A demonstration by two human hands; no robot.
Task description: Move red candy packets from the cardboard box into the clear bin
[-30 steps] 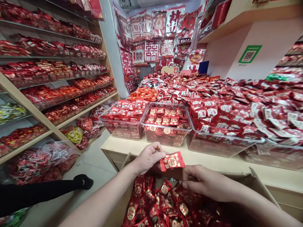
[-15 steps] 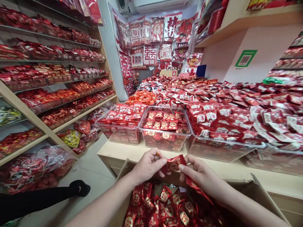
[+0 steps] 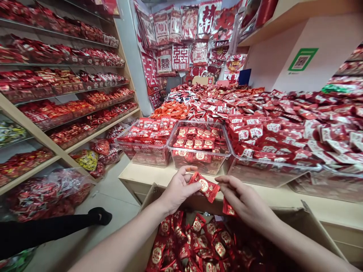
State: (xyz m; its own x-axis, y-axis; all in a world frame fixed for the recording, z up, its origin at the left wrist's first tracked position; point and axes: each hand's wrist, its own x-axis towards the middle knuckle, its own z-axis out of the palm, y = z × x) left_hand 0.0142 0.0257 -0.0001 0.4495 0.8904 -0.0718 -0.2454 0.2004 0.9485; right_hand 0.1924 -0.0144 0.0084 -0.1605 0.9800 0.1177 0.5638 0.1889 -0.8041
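A red wrapped candy (image 3: 206,187) with a gold oval print is pinched between the thumb and fingers of my left hand (image 3: 180,190). My right hand (image 3: 239,196) is closed just to its right, its fingertips close to the wrapper's end. Another red wrapped candy (image 3: 227,207) hangs below the right fingers, mostly hidden by that hand. Both hands are above an open cardboard box (image 3: 307,223), where many like candies (image 3: 201,241) lie in a loose heap. Beyond the hands, a clear plastic bin (image 3: 198,162) holds similar candies laid in rows.
More clear bins, one at left (image 3: 144,153) and one at right (image 3: 272,172), line the pale counter (image 3: 136,173). Stocked shelves (image 3: 65,98) stand at left. A person's black-clad leg (image 3: 53,228) reaches in from the left, near filled plastic bags (image 3: 53,192) on the floor.
The left hand's candy has turned to show its gold print. My right fingers have drawn off its right end, and the candy hanging in the right hand shows less. The view has tilted slightly.
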